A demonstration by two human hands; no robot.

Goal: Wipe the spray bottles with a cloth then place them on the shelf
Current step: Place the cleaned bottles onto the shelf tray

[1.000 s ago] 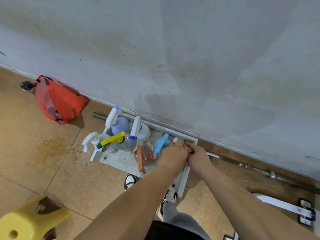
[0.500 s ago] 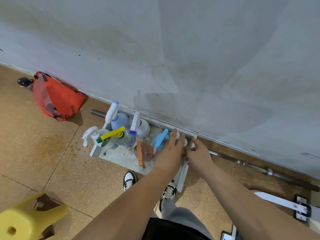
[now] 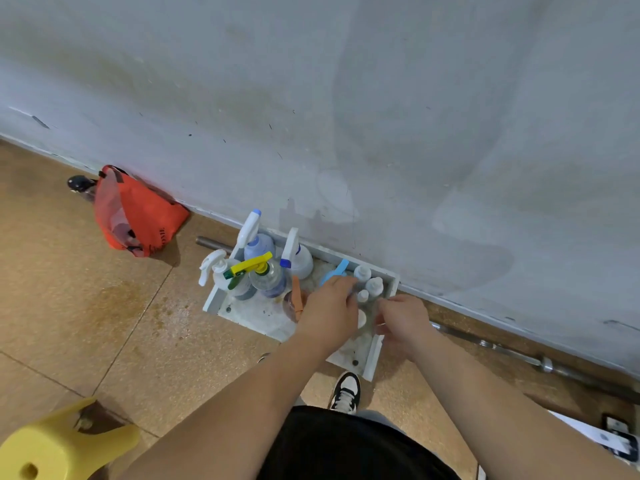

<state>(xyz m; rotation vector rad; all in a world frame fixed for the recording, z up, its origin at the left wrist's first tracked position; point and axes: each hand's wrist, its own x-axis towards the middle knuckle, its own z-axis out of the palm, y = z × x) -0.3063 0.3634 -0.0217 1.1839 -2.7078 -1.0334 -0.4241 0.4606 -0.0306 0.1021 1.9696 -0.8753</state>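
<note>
A low white shelf (image 3: pixel 375 358) lies on the floor against the wall. Several spray bottles stand at its left end: a blue one with a white trigger (image 3: pixel 254 237), a white one (image 3: pixel 298 258), a yellow-trigger one (image 3: pixel 258 271), a white-trigger one (image 3: pixel 214 268) and an orange-trigger one (image 3: pixel 295 299). Three small white-capped bottles (image 3: pixel 370 280) stand at the right end. My left hand (image 3: pixel 329 315) and my right hand (image 3: pixel 403 317) meet over the shelf's right part, fingers curled on a small clear bottle with a white cap (image 3: pixel 362 318) between them. No cloth is visible.
An orange bag (image 3: pixel 138 216) leans on the wall at left. A metal bar (image 3: pixel 519 355) runs along the wall's base. A yellow stool (image 3: pixel 52 448) is at bottom left. My shoe (image 3: pixel 346 391) stands just in front of the shelf.
My left hand's fingers went from lying straight over the small bottles to curled. Both hands drew back slightly toward me with a small clear bottle between them.
</note>
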